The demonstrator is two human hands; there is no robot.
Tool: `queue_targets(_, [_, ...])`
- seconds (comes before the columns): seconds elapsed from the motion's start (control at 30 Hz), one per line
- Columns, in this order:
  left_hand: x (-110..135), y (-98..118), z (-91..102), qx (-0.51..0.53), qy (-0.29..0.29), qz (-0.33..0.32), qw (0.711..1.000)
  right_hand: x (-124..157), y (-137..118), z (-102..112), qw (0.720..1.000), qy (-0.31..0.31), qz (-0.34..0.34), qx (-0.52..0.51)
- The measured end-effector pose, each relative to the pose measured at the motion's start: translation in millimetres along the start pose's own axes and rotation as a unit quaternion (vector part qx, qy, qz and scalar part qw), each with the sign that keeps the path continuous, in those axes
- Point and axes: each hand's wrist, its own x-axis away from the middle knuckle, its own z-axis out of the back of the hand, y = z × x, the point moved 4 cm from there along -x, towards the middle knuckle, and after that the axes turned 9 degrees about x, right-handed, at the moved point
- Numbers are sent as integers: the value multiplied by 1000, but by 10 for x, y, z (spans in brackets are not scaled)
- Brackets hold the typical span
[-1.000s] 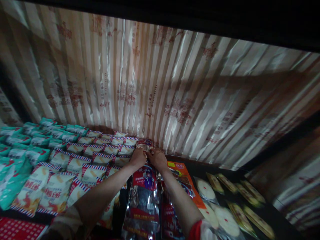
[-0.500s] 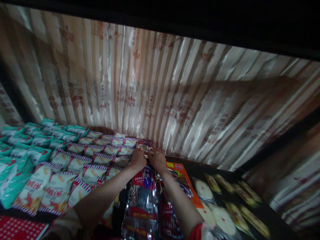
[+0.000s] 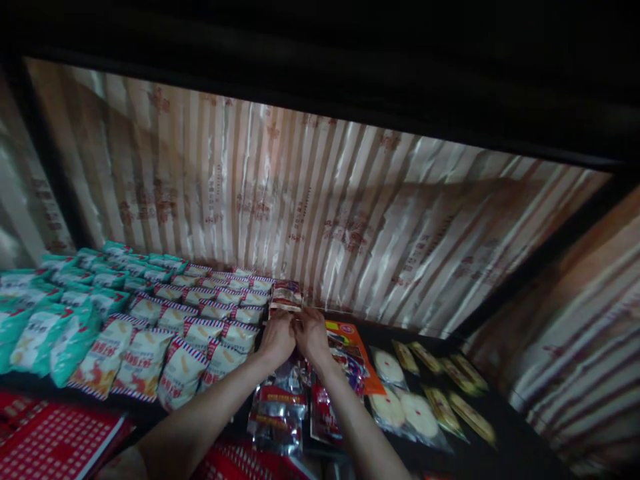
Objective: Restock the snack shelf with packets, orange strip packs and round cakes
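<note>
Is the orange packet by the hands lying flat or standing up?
Lying flat. The orange packet has its printed face up, low against the black shelf, right of the right hand.

Creased striped sheet [image 3: 285,173] at my twelve o'clock, dark beam [image 3: 320,87] above it, teal bags [image 3: 75,333] in rows at my nine, white bags [image 3: 183,370] with striped edges at eight, red latticework [image 3: 65,437] nearer me, round pale packs [image 3: 427,421] at five, slim yellow packs [image 3: 472,417] at four
</note>
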Motion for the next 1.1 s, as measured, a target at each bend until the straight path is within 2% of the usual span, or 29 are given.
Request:
queue_targets(0.27, [733, 48, 82, 34, 20, 13, 999, 655, -279, 182, 998, 43, -6, -40])
queue_targets(0.43, [1346, -32, 56, 63, 31, 7, 998, 1224, -485, 209, 997, 22, -25, -74])
queue_targets(0.57, [1852, -167, -21, 89, 49, 3, 995, 1695, -633, 122, 995, 0, -37, -94])
queue_targets(0.67, [2190, -349, -123, 94, 47, 16, 994, 2027, -709, -59, 993, -46, -46, -98])
queue_targets(0.73, [2380, -510, -210, 89, 21, 40, 995, 2233, -735, -244, 988, -103, -56, -97])
queue_targets(0.8, [2534, -695, -309, 85, -27, 79, 993, 2426, -734, -471, 978, -174, -73, -92])
queue_targets(0.87, [2657, -902, -430, 80, -99, 139, 982, 2608, -699, -726, 960, -251, -103, -76])
queue_targets(0.93, [2771, -1133, -563, 51, -178, 234, 955, 2777, -651, -983, 933, -325, -134, -81])
queue_targets(0.97, [2811, -1227, -618, 45, -196, 256, 945, 2858, -622, -1104, 916, -358, -157, -90])
queue_targets(1.1, [2935, -1543, -827, 42, -241, 300, 922, 3106, -545, -1458, 889, -406, -179, -111])
